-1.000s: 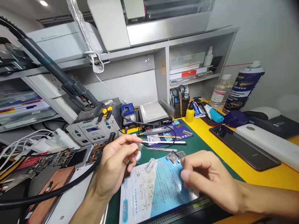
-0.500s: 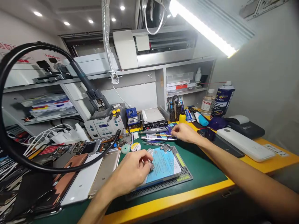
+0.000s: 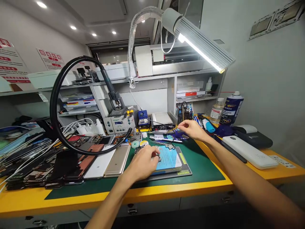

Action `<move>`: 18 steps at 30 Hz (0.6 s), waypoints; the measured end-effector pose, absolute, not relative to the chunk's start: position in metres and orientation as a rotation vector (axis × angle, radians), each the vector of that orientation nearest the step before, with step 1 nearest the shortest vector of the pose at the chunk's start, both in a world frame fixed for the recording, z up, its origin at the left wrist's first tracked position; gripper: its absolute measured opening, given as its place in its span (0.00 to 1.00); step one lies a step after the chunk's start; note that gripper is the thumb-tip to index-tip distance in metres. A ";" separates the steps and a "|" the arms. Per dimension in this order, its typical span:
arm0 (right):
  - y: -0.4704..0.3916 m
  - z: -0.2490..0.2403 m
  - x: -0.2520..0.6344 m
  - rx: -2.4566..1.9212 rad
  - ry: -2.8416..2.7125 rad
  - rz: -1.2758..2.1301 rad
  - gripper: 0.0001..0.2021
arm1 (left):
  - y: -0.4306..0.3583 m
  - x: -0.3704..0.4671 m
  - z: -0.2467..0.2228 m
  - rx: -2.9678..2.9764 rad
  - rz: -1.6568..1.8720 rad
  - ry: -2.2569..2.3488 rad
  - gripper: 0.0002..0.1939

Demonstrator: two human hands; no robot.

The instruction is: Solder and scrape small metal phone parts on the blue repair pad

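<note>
My two hands at the bench. My left hand [image 3: 143, 163] bends over the left part of a blue-and-white slab [image 3: 169, 158], thumb and forefinger curled toward each other with only a narrow gap; a small grey piece [image 3: 159, 157] shows at their tips, though whether it is pinched or lies on the slab I cannot tell. My right hand [image 3: 193, 130] is extended farther out, thumb and forefinger tips drawn close together; whether they grip anything I cannot tell. Near these right fingertips, on the side toward me, lies a purple sheet [image 3: 179, 135], with a slender white stick [image 3: 166, 139] to their left. Between the two sets of fingers, a small metallic part [image 3: 170, 146] rests at the slab's far edge. A perforated grey mat [image 3: 187, 171] shows to the right of my left fingers, on a green mat [image 3: 205, 163]. Left of those fingers, a gold phone [image 3: 118, 160] and a white phone [image 3: 98, 164] lie side by side. Well to the right of my right fingers is a long white case [image 3: 249, 152].
</note>
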State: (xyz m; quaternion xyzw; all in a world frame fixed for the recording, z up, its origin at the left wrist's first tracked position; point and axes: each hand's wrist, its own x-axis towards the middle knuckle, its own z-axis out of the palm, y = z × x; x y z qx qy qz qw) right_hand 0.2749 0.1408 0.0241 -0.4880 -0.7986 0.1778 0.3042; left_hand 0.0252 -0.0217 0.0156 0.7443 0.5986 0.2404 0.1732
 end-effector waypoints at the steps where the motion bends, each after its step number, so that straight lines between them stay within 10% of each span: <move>1: 0.140 0.026 0.275 -1.275 -2.071 0.466 0.14 | -0.024 0.026 0.015 2.106 0.701 1.710 0.13; 18: 0.132 0.022 0.266 -1.312 -1.929 0.543 0.15 | -0.053 0.029 -0.005 2.118 1.163 1.738 0.08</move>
